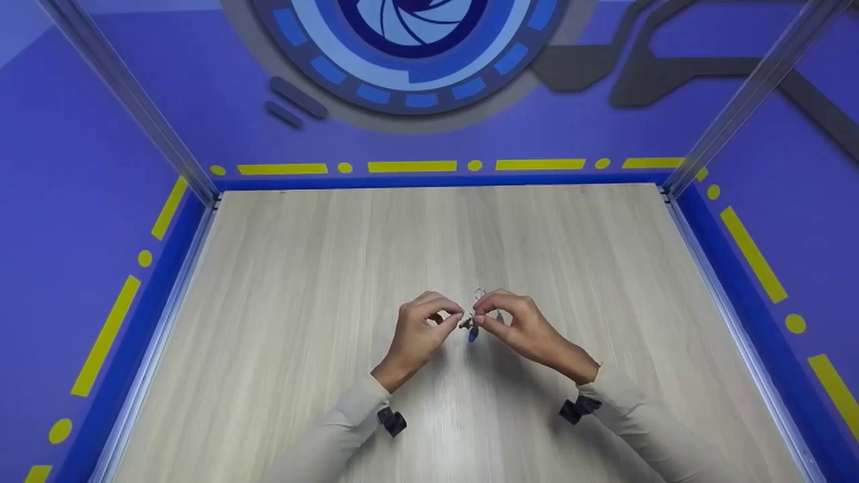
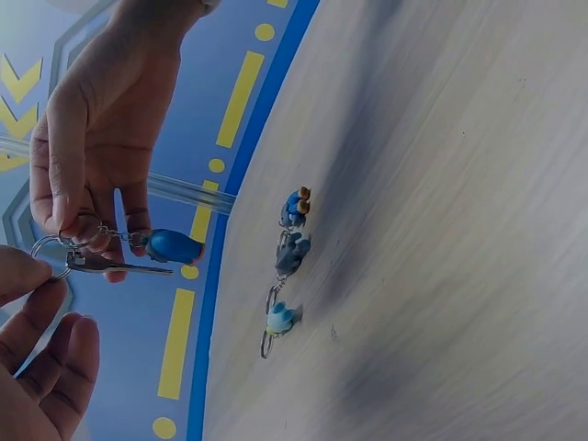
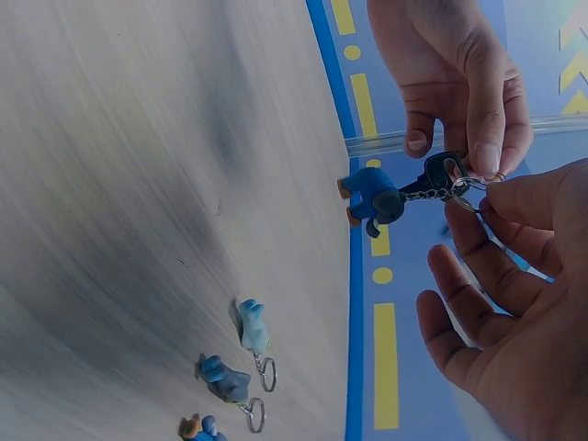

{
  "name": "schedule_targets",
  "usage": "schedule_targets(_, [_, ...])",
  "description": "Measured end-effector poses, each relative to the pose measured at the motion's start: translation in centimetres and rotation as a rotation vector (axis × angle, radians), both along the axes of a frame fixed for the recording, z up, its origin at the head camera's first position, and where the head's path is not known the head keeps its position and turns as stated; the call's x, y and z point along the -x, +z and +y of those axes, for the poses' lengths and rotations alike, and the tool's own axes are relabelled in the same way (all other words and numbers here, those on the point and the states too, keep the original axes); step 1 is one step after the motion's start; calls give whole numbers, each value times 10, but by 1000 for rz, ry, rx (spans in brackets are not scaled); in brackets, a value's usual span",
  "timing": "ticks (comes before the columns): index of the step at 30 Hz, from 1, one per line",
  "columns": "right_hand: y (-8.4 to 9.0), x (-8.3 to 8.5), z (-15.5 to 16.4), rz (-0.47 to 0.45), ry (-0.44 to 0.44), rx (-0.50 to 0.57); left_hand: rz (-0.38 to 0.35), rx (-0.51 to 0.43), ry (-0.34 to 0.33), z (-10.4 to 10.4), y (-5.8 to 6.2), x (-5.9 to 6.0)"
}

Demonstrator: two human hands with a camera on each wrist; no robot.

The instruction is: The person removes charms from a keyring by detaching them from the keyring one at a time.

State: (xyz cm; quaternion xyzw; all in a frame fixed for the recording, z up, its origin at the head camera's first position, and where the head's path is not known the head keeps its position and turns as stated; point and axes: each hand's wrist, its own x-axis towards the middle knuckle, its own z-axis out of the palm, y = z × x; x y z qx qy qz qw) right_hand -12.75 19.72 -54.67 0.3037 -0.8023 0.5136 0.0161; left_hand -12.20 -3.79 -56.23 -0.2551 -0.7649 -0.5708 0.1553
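My left hand (image 1: 417, 330) pinches a small metal ring between thumb and forefinger, and a key with a dark head (image 3: 443, 173) is on it. Facing it, my right hand (image 1: 530, 329) pinches the ring of a keychain (image 3: 469, 193) from which a blue animal figure (image 3: 372, 195) hangs by a short chain. Both rings touch or overlap between the fingertips; whether they are linked I cannot tell. The key's blade (image 2: 133, 268) sticks out beside the blue figure (image 2: 175, 245) in the left wrist view.
On the wood-look table (image 1: 302, 268) lie three more figure keychains: a pale blue one (image 3: 254, 326), a grey one (image 3: 225, 377) and a blue one with brown parts (image 2: 296, 207). My right hand mostly hides them in the head view. Blue panels (image 1: 429, 151) wall the table's back and sides.
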Motion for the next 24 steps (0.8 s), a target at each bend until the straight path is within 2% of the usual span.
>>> schedule_targets(5, [-3,1,-4,-6,4,-3,12,-1,1,-3,-1,1])
schedule_targets(11, [-10,4,-9,-60,0,-33,19,-20,24,-9,-3,2])
schedule_targets(16, [-20,8,-12,-94,6,-72,19,-10,47,-15,0,1])
schedule_targets(24, [-43,25,-22,-95,32,-115,3,22,74,-24,2,-2])
